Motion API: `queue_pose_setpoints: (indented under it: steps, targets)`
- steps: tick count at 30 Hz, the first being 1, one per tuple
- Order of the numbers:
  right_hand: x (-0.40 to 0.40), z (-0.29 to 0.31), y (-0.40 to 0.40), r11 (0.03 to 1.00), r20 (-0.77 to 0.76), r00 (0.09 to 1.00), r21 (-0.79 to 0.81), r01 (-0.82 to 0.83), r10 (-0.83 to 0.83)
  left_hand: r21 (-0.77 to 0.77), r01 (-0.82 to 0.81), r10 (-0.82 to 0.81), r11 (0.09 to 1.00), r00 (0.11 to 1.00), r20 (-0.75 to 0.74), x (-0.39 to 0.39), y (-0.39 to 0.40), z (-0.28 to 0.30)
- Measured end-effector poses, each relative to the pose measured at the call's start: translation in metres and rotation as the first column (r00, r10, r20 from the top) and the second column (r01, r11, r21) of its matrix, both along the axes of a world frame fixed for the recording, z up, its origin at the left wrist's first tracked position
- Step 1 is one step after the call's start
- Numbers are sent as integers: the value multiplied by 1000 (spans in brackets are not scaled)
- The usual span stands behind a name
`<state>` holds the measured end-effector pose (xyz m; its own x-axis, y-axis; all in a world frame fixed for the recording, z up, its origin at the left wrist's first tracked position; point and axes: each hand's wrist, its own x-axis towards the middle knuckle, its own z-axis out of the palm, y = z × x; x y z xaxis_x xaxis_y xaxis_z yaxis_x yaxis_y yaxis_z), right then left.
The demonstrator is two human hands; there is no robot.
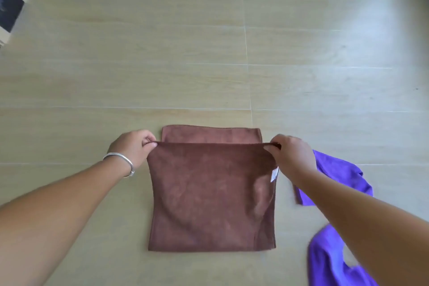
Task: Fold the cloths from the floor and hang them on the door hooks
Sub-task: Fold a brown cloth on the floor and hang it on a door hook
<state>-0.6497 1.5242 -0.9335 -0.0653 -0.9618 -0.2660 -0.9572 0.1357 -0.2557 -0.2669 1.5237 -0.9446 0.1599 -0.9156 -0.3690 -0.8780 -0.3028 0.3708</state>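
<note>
Both hands pinch the brown cloth (209, 195) at its raised edge: left hand (132, 148) fingers on the left corner, right hand (292, 158) fingers on the right corner. Cloth lies on the floor (185, 53), half folded. Purple cloth (336, 169) right, under the right forearm.

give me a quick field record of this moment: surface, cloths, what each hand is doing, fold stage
surface: pale wood-look floor
brown cloth: flat on the floor, top layer being drawn over the lower one, far strip still uncovered
white tag: on the brown cloth's right edge
left hand: pinches the upper layer's left corner
right hand: pinches the upper layer's right corner
bracelet: on the left wrist
purple cloth: crumpled on the floor, right of the brown one, partly under the right arm
fold stage: first fold under way; nothing hung yet
</note>
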Motion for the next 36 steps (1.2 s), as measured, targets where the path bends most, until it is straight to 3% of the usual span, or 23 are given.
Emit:
queue_pose_setpoints:
  steps: [4,6,9,11,13,16,18,25,29,34,36]
  targets:
    - [11,-70,-53,995,23,997,-70,72,-70,-48,6,-3,999,997,72,-8,-51,-68]
    - [15,-98,-48,995,-17,1000,-100,10,-12,-114,154,-129,982,970,204,-19,-42,-92]
    - [19,-125,-3,958,-95,954,-10,-288,286,-26,478,-450,878,842,297,-46,12,-112]
    - [20,-128,41,849,-100,845,112,-516,526,58,586,-579,808,773,259,-61,60,-122]
    - [20,-128,76,769,-94,769,191,-610,633,143,644,-658,752,719,223,-74,100,-127]
    - [23,-136,88,754,-129,756,290,-590,642,211,621,-656,754,722,218,-79,115,-134]
    - [23,-149,68,749,-152,742,272,-604,653,206,606,-640,768,722,264,-75,92,-143]
    - [40,-157,-22,875,-255,837,135,-465,485,129,539,-540,833,736,409,-63,-23,-164]
    - [25,-161,22,801,-196,779,84,-592,596,78,642,-619,762,689,377,-47,14,-160]
    - [1,-171,45,718,-228,685,110,-688,692,91,749,-717,656,581,385,-7,53,-162]
    - [-2,-171,43,698,-240,663,102,-709,709,57,762,-722,645,584,371,-1,51,-159]
